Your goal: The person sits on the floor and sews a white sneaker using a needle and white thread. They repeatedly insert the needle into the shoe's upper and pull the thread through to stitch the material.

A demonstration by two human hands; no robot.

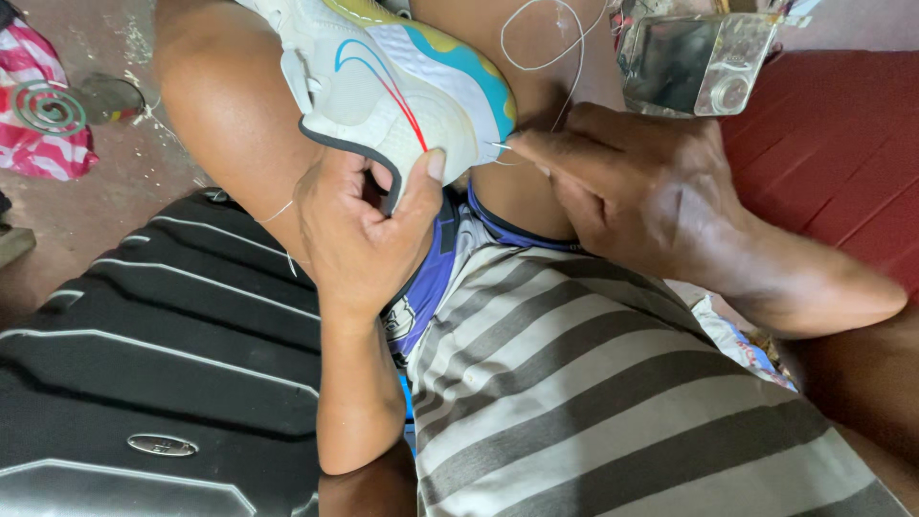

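Note:
A white sports shoe [383,81] with blue, yellow and red markings rests between my bare knees. My left hand [359,230] grips its near end, thumb pressed on the white sole edge. My right hand [632,187] pinches a thin needle at the shoe's sole edge [504,146], fingers closed on it. A white thread [550,43] loops up from that spot over my leg. A loose end of thread [278,213] lies across my left wrist. My striped grey shirt [593,402] fills the lower middle.
A black ribbed hard-shell suitcase [144,364] lies at lower left. A shiny metal box [694,62] sits at top right beside a red surface [833,144]. A green spiral coil [48,107] and pink striped bag [38,153] lie on the concrete floor at top left.

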